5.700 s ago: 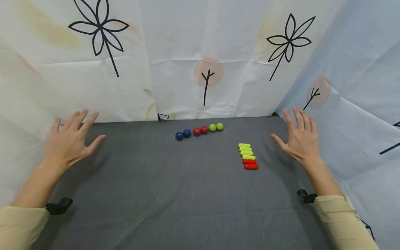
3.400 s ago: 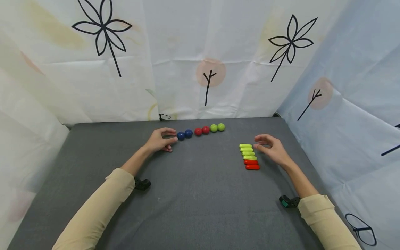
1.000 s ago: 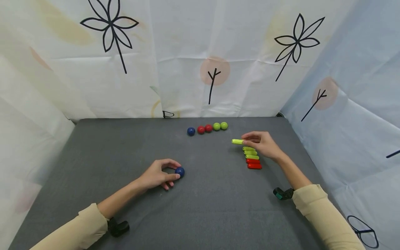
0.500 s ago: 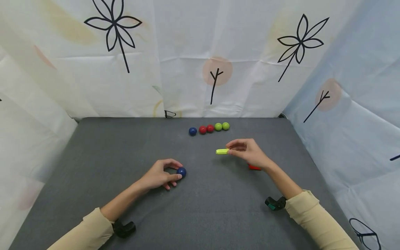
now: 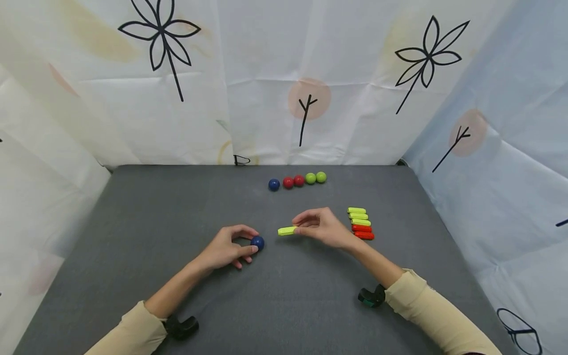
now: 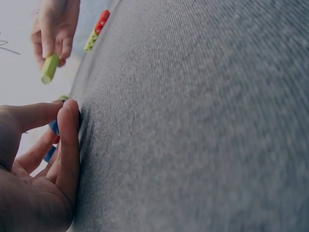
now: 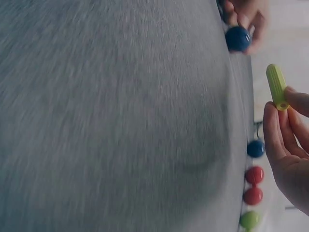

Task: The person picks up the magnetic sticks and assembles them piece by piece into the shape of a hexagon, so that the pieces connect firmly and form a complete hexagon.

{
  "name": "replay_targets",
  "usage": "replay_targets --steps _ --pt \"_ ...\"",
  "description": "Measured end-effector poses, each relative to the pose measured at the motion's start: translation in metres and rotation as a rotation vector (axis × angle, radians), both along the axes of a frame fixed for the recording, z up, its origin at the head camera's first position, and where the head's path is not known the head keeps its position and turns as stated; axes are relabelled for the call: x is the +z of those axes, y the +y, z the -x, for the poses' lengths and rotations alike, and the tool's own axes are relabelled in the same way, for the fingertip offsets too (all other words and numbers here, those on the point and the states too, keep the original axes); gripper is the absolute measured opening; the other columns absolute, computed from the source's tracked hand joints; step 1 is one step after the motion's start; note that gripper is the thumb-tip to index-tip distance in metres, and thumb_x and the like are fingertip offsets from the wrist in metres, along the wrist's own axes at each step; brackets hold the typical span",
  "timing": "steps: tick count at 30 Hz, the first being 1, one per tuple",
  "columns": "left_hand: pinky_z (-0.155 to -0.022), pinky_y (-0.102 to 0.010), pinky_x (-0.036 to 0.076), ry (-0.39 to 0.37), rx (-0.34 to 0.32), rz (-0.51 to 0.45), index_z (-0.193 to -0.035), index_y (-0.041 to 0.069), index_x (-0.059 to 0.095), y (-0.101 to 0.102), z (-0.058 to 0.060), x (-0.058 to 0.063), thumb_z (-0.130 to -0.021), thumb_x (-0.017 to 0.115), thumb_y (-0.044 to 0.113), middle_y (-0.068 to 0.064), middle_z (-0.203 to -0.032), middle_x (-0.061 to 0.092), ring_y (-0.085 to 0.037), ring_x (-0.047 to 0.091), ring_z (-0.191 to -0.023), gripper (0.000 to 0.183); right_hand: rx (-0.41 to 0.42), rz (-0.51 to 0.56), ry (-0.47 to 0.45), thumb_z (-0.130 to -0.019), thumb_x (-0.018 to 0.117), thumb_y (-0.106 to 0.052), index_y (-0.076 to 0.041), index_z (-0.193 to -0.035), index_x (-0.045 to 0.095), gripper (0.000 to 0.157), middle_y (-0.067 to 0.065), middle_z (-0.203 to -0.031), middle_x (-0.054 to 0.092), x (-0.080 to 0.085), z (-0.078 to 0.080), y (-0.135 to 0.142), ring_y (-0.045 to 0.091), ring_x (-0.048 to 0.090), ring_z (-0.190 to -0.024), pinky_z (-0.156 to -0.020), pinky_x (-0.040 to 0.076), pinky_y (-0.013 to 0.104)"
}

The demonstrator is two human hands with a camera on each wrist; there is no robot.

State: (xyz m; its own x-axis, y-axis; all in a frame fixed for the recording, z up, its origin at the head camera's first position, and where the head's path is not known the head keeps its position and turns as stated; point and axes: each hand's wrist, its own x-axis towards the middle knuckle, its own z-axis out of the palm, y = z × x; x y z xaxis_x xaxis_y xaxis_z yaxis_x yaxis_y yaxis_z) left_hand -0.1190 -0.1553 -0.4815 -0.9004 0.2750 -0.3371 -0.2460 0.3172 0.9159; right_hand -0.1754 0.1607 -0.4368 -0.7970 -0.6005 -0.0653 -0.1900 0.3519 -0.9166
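Observation:
My left hand (image 5: 226,247) pinches a dark blue ball (image 5: 257,242) between thumb and fingers, low over the grey cloth in the middle of the table. In the left wrist view, fingers cover most of that ball. Just to its right, my right hand (image 5: 321,228) holds a yellow-green ridged tube (image 5: 286,230) by one end between thumb and fingertips. The tube's free end points left toward the ball, with a small gap between them. In the right wrist view, a hole shows in the near end of the tube (image 7: 277,88), and the blue ball (image 7: 238,38) is in the other hand beyond.
Along the back lies a row of balls: one blue (image 5: 274,185), two red (image 5: 294,182) and two green (image 5: 316,178). Three yellow-green tubes (image 5: 358,216) and two red tubes (image 5: 363,232) lie stacked in a column at the right. A patterned white curtain (image 5: 262,98) borders the table.
The left hand took the end blue ball from the row and brought it forward. The right hand lifted the top yellow-green tube from the column and carried it left, close to the ball.

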Motion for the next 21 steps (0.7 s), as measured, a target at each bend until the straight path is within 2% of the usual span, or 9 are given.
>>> replay_targets --steps 7,14,17,21 --pt "-0.058 -0.031 0.062 0.015 0.006 -0.008 -0.135 0.009 0.069 0.001 -0.004 0.001 -0.098 0.082 0.017 -0.02 -0.135 0.069 -0.015 0.076 -0.075 0.041 0.054 -0.029 0.009 -0.099 0.079 -0.006 0.008 -0.122 0.075 0.027 0.023 -0.116 0.08 -0.011 -0.002 -0.029 0.023 0.078 -0.1 -0.082 0.059 0.017" --pt "-0.057 -0.033 0.062 0.046 0.006 -0.03 -0.136 0.007 0.068 0.003 -0.007 0.0 -0.098 0.082 0.016 -0.021 -0.132 0.069 -0.016 0.075 -0.073 0.042 0.061 -0.054 0.029 -0.099 0.078 -0.006 0.007 -0.119 0.076 0.024 0.021 -0.111 0.08 -0.015 -0.003 -0.043 0.018 0.076 -0.094 -0.079 0.058 0.016" --pt "-0.055 -0.034 0.061 0.058 0.02 -0.025 -0.135 0.008 0.069 0.005 -0.007 0.001 -0.097 0.083 0.017 -0.02 -0.133 0.069 -0.016 0.072 -0.067 0.041 0.063 -0.054 0.02 -0.099 0.077 -0.006 0.006 -0.119 0.077 0.023 0.021 -0.111 0.08 -0.016 -0.003 -0.044 0.018 0.076 -0.094 -0.078 0.058 0.016" --pt "-0.051 -0.03 0.056 0.094 0.021 -0.003 -0.13 0.012 0.073 0.01 -0.003 0.002 -0.096 0.085 0.019 -0.015 -0.13 0.074 -0.013 0.06 -0.053 0.037 0.064 -0.047 0.019 -0.1 0.077 -0.007 0.006 -0.12 0.077 0.023 0.022 -0.112 0.081 -0.016 -0.003 -0.045 0.017 0.077 -0.094 -0.076 0.058 0.017"
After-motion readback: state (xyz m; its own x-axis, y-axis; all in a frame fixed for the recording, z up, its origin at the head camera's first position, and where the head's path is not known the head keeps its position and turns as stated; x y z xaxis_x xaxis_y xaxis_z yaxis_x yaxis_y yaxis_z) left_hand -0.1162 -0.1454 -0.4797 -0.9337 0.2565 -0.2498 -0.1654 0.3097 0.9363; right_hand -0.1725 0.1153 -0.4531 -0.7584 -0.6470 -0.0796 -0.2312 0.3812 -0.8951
